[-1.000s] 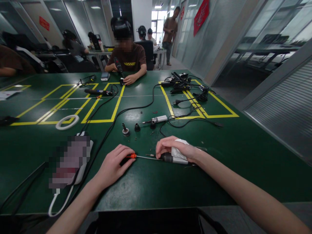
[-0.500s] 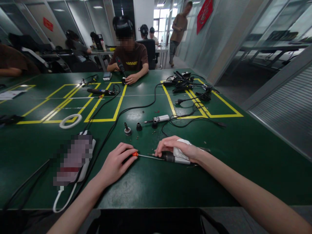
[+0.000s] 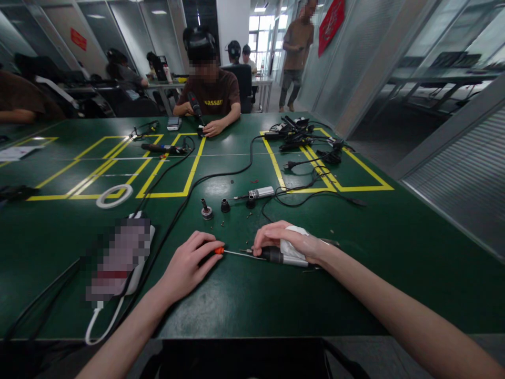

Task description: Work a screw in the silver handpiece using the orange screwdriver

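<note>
My left hand (image 3: 193, 259) rests on the table with its fingers closed round the orange handle of a screwdriver (image 3: 244, 255). The thin metal shaft points right, and its tip meets the side of a black and silver pen-shaped tool (image 3: 290, 258). Over that tool lies my right hand (image 3: 282, 238), fingers curled down at its dark front end. A white crumpled wad, perhaps tissue (image 3: 294, 242), sits in the right palm. Just beyond my hands stand a round metal part with a stem (image 3: 206, 210), a black cone-shaped cap (image 3: 225, 205) and a similar black cap (image 3: 251, 201).
Behind the caps lies another silver tool (image 3: 261, 192). Tiny screws (image 3: 223, 223) are scattered nearby. Black cables (image 3: 221, 174) cross the green table, with a tangled pile (image 3: 294, 131) at the back right. A white tape ring (image 3: 114, 196) lies left; a co-worker (image 3: 211, 95) sits opposite.
My right fingers have shifted very slightly to the right at the tool's front. The left hand and screwdriver look unmoved. In the background a walking person has come nearer.
</note>
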Demonstrator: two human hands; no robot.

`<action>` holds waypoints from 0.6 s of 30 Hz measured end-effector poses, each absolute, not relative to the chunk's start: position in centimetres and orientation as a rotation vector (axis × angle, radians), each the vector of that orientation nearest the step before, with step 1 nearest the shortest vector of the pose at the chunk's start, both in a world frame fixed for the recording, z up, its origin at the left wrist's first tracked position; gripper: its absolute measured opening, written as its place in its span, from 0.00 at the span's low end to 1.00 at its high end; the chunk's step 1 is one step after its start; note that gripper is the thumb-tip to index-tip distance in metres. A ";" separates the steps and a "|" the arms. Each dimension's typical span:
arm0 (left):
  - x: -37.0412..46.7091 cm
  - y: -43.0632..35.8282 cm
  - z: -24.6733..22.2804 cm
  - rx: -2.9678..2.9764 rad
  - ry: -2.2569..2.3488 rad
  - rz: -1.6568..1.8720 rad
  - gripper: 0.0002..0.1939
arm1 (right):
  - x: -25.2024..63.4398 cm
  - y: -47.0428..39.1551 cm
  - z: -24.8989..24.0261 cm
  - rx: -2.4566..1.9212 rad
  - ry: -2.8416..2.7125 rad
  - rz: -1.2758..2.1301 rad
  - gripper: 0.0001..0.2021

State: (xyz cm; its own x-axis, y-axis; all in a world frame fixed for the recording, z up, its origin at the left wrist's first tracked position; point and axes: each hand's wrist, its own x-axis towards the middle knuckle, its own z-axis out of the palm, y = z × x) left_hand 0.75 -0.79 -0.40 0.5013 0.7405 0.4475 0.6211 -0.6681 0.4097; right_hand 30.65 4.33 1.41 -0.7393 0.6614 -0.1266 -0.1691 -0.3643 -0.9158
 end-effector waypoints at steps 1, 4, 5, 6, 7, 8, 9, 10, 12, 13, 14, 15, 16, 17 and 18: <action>0.7 -0.8 -0.4 2.551 1.178 0.908 0.12 | 30.6 4.3 1.4 -0.667 -1.344 2.133 0.18; 0.8 -0.9 -0.4 2.549 1.194 0.901 0.13 | 30.6 4.3 1.5 -0.659 -1.336 2.140 0.18; 0.8 -0.9 -0.4 2.546 1.195 0.892 0.13 | 30.6 4.3 1.5 -0.659 -1.333 2.143 0.18; 0.8 -0.9 -0.3 2.541 1.196 0.881 0.13 | 30.7 4.3 1.5 -0.660 -1.330 2.145 0.18; 0.8 -0.9 -0.3 2.536 1.196 0.873 0.13 | 30.7 4.4 1.5 -0.661 -1.326 2.146 0.18; 0.8 -0.9 -0.2 2.530 1.197 0.875 0.13 | 30.6 4.4 1.5 -0.662 -1.326 2.149 0.19; 0.8 -0.9 -0.2 2.523 1.199 0.883 0.13 | 30.6 4.4 1.4 -0.664 -1.326 2.150 0.19; 0.8 -0.9 -0.2 2.515 1.198 0.891 0.12 | 30.6 4.4 1.4 -0.663 -1.327 2.151 0.19; 0.8 -0.9 -0.1 2.500 1.196 0.897 0.10 | 30.6 4.3 1.4 -0.658 -1.332 2.154 0.19; 0.8 -0.9 -0.2 2.497 1.192 0.899 0.09 | 30.6 4.3 1.4 -0.657 -1.333 2.154 0.19; 0.8 -0.9 -0.2 2.498 1.186 0.902 0.09 | 30.5 4.3 1.4 -0.656 -1.332 2.154 0.19; 0.7 -0.9 -0.2 2.501 1.179 0.904 0.09 | 30.5 4.3 1.4 -0.655 -1.329 2.152 0.19; 0.7 -0.9 -0.2 2.505 1.173 0.912 0.09 | 30.5 4.3 1.3 -0.654 -1.325 2.151 0.19; 0.7 -0.9 -0.2 2.512 1.166 0.927 0.10 | 30.6 4.3 1.3 -0.652 -1.320 2.149 0.19; 0.7 -0.8 -0.2 2.519 1.159 0.940 0.10 | 30.6 4.3 1.3 -0.648 -1.316 2.147 0.19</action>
State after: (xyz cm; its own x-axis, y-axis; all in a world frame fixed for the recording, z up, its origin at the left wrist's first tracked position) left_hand 0.68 -0.84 -0.22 0.4866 0.7414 0.4620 0.6053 -0.6675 0.4336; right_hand 30.57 4.32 1.32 -0.7417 0.6597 -0.1212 -0.1913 -0.3812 -0.9045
